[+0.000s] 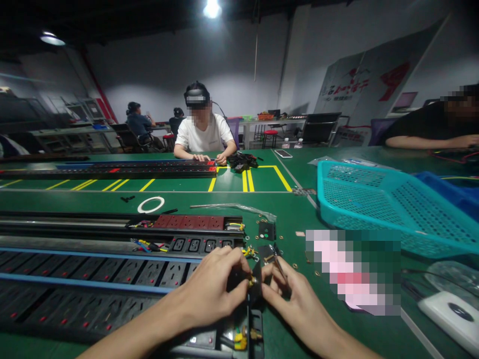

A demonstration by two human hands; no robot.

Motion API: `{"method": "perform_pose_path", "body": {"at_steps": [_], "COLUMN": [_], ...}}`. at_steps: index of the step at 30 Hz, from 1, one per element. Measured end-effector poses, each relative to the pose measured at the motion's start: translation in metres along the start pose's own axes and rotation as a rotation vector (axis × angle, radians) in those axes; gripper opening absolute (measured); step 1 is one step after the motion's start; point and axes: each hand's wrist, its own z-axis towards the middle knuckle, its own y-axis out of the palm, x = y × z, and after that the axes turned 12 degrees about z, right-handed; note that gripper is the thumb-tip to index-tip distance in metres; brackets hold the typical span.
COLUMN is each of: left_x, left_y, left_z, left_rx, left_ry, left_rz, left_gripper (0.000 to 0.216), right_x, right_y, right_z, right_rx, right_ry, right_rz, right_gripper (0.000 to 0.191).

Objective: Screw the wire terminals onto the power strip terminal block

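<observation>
My left hand and my right hand meet over a small black terminal block with yellow wiring at its end, and both pinch it. A thin metal tool stands up between my right fingers, though its kind is hard to tell. Under my left wrist lies a long black power strip with rows of sockets and blue trim. Its open end shows yellow connectors below my hands. Small brass washers are scattered beyond my right hand.
A second power strip with red outlets lies behind the first. A teal plastic basket stands to the right, near a white device. Across the table, a seated co-worker has both hands on another strip.
</observation>
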Motion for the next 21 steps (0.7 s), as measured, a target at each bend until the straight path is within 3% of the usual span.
{"method": "perform_pose_path", "body": {"at_steps": [7,12,21], "left_x": [-0.0051,-0.0056,-0.0069], "left_y": [0.0043,0.0057,0.0076], "left_z": [0.0013,0.0017,0.0031], "left_rx": [0.014,0.027,0.037], "left_ry": [0.082,0.118,0.147], "left_rz": [0.051,0.089,0.086], "left_gripper": [0.021,0.021,0.022], "right_x": [0.0057,0.0005,0.0007], "right_y": [0.0009,0.0003,0.0008], "right_z": [-0.0019,-0.0013,-0.0024], "right_rx": [0.024,0.011,0.027], "right_ry": [0.047,0.03,-0.02], "right_rz": [0.014,-0.003,0.002], "right_gripper": [0.027,0.016,0.015]}}
